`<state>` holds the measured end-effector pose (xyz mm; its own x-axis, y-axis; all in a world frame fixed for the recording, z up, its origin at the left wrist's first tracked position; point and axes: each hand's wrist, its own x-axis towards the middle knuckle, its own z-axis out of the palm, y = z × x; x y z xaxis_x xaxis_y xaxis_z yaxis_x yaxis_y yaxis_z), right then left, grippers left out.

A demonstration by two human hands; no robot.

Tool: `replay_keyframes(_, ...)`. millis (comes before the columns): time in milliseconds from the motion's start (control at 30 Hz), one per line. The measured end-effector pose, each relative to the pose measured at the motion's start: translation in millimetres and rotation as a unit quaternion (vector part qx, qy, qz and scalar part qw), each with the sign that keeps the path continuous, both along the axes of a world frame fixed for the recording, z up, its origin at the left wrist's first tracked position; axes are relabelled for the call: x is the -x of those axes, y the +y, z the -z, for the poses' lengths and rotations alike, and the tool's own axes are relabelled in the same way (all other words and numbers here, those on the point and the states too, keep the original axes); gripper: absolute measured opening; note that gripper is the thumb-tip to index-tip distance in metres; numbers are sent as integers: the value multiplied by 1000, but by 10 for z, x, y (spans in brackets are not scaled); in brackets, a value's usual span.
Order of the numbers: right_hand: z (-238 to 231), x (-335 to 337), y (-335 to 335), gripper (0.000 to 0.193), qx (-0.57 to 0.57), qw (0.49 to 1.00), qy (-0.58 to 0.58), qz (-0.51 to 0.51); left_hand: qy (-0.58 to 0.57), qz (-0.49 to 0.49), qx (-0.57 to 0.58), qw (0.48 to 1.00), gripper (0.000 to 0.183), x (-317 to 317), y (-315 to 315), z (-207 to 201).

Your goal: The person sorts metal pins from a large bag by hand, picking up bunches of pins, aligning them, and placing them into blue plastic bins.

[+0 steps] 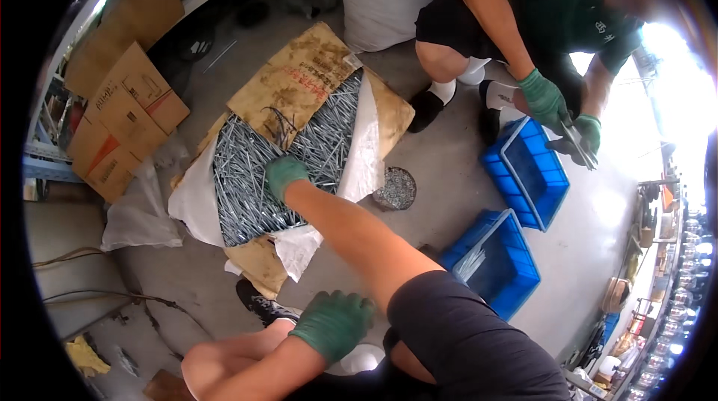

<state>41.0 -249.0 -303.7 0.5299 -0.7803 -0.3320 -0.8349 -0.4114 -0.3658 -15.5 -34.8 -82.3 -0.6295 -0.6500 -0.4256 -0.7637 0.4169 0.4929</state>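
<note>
A carton (303,75) lined with white plastic sheeting (363,139) holds a heap of thin silvery metal rods (247,184). My right hand (286,175), in a green knitted glove, reaches down onto these rods. Its fingers are bent downward and mostly hidden, so I cannot see whether they grip any. Close to my body, my left hand (334,326) hovers by my knee in a matching glove, its fingers curled closed. No rod sticks out of it.
A person crouching at the upper right holds some metal rods (580,143) in green gloves. Two blue bins (542,184) (516,277) stand at the right, the nearer with a few rods in it. A round container (396,188) of small metal pieces sits beside the carton. Flattened cardboard (127,124) leans left.
</note>
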Motion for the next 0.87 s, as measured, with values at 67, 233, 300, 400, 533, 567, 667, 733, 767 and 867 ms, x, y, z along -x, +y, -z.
replay_keyframes(67, 82, 114, 0, 27, 15, 998, 9, -62, 4, -15, 0, 1000, 22, 20, 22, 59)
replay_keyframes(233, -162, 34, 98, 30, 10, 986, 8, -166, -3, -36, 0, 999, 20, -107, 84, 57)
replay_keyframes(300, -114, 148, 35, 31, 10, 985, 32, -168, 13, -26, 24, 999, 16, -66, 83, 108)
replay_keyframes(400, -92, 95, -45, 33, 5, 979, 74, -191, 21, -70, 53, 996, 12, -33, 127, 128)
replay_keyframes(533, 109, 84, -18, 26, 14, 997, 47, -53, 20, -79, -82, 993, 18, 26, 38, -17)
replay_keyframes(567, 79, 68, -21, 25, 8, 995, 57, -77, 20, -88, -77, 993, 19, 10, 97, -7)
replay_keyframes(667, -102, 68, -19, 27, -4, 990, 76, -119, 8, -100, -78, 992, 19, -70, 199, -24)
replay_keyframes(733, -319, 125, 118, 31, -16, 989, 72, -130, -6, -108, -106, 988, 18, -121, 196, -33)
replay_keyframes(767, -320, 233, 115, 42, -36, 988, 85, -123, -1, -109, -89, 990, 19, -120, 196, -24)
replay_keyframes(867, -252, 322, 55, 52, -40, 989, 86, -115, 16, -113, -60, 992, 19, -123, 263, 14)
